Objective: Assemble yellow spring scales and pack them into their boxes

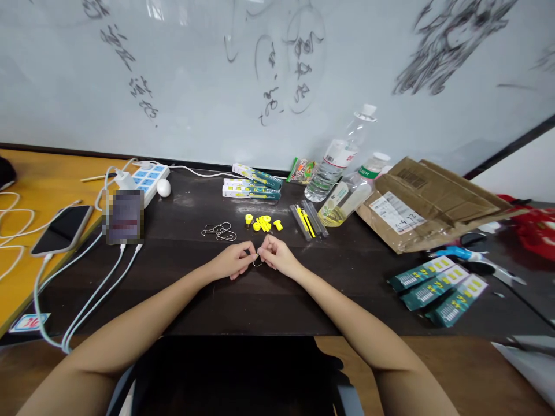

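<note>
Left hand and right hand: meet over the middle of the dark desk, fingertips together. Each grip is closed on a small wire hook, pinched between the two hands just above the desk surface.

Loose wire hooks: a small heap, lying on the desk just beyond the left hand.

Yellow plastic pieces: a cluster just beyond the hands, right of the loose hooks.

Clear tubes: lying side by side, just right of the yellow pieces; yellow contents visible in them.

Green packets: three, fanned on the desk, well apart to the right of the hands.

Cardboard box: flattened, far right, beyond the green packets.

Plastic bottles: two, one leaning and one lying, left of the box.

Long green-and-yellow boxes: stacked near the far edge of the desk.

Power strip: far left, with a white charger plugged in; white cables run toward the near edge.

Phone: on the adjoining yellow table, left.

Whiteboard: behind the desk, marked with writing.
</note>
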